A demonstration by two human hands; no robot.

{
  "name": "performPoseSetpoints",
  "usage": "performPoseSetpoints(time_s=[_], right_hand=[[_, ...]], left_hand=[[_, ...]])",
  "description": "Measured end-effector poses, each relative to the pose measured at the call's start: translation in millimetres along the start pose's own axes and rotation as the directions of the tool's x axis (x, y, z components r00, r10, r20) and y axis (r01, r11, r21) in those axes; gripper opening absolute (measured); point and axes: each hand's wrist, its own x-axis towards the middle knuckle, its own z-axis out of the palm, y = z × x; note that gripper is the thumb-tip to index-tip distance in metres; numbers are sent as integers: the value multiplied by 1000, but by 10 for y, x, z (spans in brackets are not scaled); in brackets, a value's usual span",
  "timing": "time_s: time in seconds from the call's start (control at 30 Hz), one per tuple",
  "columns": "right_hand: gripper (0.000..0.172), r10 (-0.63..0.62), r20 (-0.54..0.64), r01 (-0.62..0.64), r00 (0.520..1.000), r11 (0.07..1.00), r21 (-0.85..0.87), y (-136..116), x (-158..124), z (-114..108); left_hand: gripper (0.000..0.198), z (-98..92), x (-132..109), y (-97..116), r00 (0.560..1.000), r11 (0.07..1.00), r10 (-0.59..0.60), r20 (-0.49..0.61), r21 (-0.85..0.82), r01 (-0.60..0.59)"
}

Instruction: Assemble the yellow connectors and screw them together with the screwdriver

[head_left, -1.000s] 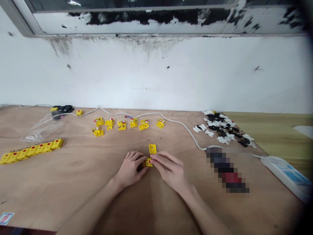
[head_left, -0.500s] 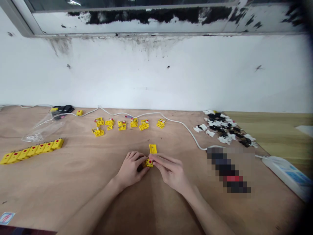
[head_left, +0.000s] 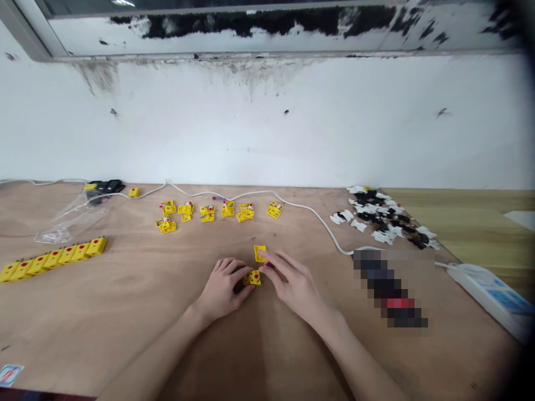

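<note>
While our left hand (head_left: 223, 287) grips a yellow connector (head_left: 253, 278) narrowly against the plywood tabletop (head_left: 137, 312), our right hand (head_left: 296, 289) holds nothing, its loosely bunched fingers (head_left: 273, 262) just beside a yellow plate (head_left: 259, 253). A stained white wall (head_left: 267, 122) rises beyond, below a peeling window sill (head_left: 267, 33).

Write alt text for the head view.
Over a plywood table, the left hand holds a yellow connector with a red dot, and the right hand reaches beside a loose yellow plate. A row of yellow connectors lies to the left.
</note>
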Motion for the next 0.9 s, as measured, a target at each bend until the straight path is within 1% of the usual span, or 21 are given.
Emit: performPoseSetpoints(time_s=[0.1, 0.13, 0.17, 0.33, 0.43, 0.5, 0.57, 0.6, 0.63, 0.67, 0.7, 0.73, 0.8, 0.87, 0.9], right_hand=[[51, 14, 127, -19, 992, 999, 40, -13, -2, -46], [52, 6, 156, -15, 988, 998, 61, -16, -10, -55], [52, -4, 161, -8, 987, 997, 73, -18, -20, -55], [44, -9, 78, 8, 997, 1000, 14, -40, -16, 68], [34, 5, 15, -4, 1000, 999, -54, -42, 31, 108], [26, 84, 20, -83, 996, 995, -54, 3, 70, 68], [22, 212, 76, -215, 974, 976, 32, 110, 115, -15], [24, 277, 114, -288, 954, 953, 97, 186, 140, -60], [28, 329, 117, -345, 937, 923, 172, 271, 165, -99], [31, 373, 97, -386, 923, 898, 210, 359, 188, -128], [33, 410, 74, -416, 909, 890, 187, 440, 206, -143], [34, 433, 53, -437, 900, 892, 113, 508, 218, -141], [34, 471, 48, -463, 881, 878, -122, 592, 212, -89], [45, 517, 70, -463, 853, 812, -356, 609, 168, 6], [48, 531, 90, -446, 842, 781, -436, 603, 136, 57]], left_hand=[[34, -2, 3, 2, 1000, 1000, 3, 3, -4, -3], [34, -4, 4, 2, 1000, 1000, 3, 7, -5, -3], [34, -6, 5, 2, 1000, 1000, 2, 11, -6, -2], [34, -3, 5, -8, 1000, 1000, -6, 16, -5, 6], [34, 5, 1, -9, 1000, 1000, -3, 17, -7, 3], [35, 7, -2, -6, 1000, 1000, -2, 17, -10, 2], [35, 5, -2, -2, 1000, 1000, 1, 8, -17, -1], [34, 4, -1, -2, 1000, 1000, 3, 0, -23, -3], [33, 1, 0, -4, 1000, 1000, 3, -8, -29, -3], [32, -2, 2, -8, 1000, 999, 1, -13, -36, -2], [32, -7, 4, -15, 1000, 999, -4, -14, -45, 3], [32, -12, 7, -24, 1000, 998, -14, -11, -57, 13], [36, -23, 12, -46, 999, 995, -46, -4, -90, 46], [45, -30, 13, -66, 997, 990, -81, -3, -117, 80], [48, -31, 13, -73, 996, 989, -91, -2, -121, 90]])
